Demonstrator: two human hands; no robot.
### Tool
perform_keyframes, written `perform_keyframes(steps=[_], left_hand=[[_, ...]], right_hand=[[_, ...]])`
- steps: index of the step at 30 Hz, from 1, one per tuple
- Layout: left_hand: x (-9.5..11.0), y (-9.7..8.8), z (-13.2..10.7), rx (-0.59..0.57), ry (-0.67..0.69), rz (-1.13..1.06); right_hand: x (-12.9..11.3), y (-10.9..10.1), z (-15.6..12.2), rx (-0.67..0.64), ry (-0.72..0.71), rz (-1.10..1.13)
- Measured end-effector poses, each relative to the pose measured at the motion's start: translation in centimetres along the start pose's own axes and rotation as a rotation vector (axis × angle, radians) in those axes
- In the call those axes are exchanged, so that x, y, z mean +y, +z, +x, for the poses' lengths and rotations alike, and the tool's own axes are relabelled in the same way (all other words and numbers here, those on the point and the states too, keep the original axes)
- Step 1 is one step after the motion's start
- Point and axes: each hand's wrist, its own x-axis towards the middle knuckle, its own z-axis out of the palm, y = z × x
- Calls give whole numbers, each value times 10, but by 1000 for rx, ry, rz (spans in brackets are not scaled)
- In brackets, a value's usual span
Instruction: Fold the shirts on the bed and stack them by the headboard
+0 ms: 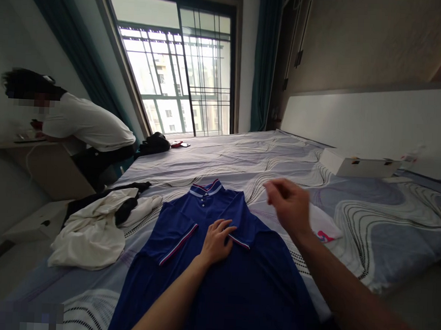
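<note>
Rests the left hand [217,242], with fingers loosely spread, on the blue shirt [251,280], laid front up on the bed [239,153], collar [205,189] toward the window [206,70]. Holds the right hand [291,208] beside the shirt, with fingers curled and blurred; cannot tell whether gripping anything. Leaves white clothes [94,237] lying at left.

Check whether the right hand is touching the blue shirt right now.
Apart. The head view shows the right hand raised to the right of the blue shirt, with patterned bedsheet visible between them.
</note>
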Motion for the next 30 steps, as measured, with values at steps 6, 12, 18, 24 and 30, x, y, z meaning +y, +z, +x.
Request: perform_keyframes(steps=[6, 12, 18, 24, 30], left_hand=[[-35, 22, 8, 217, -285, -21], [-53, 28, 15, 240, -323, -136], [-57, 23, 17, 140, -342, -217], [-47, 12, 16, 119, -371, -236], [-46, 10, 17, 109, -378, -248]], right_hand=[[71, 67, 72, -302, 102, -635], [154, 115, 155, -453, 189, -865], [192, 150, 190, -656, 300, -903], [201, 135, 199, -673, 389, -889], [191, 182, 215, -678, 413, -778]])
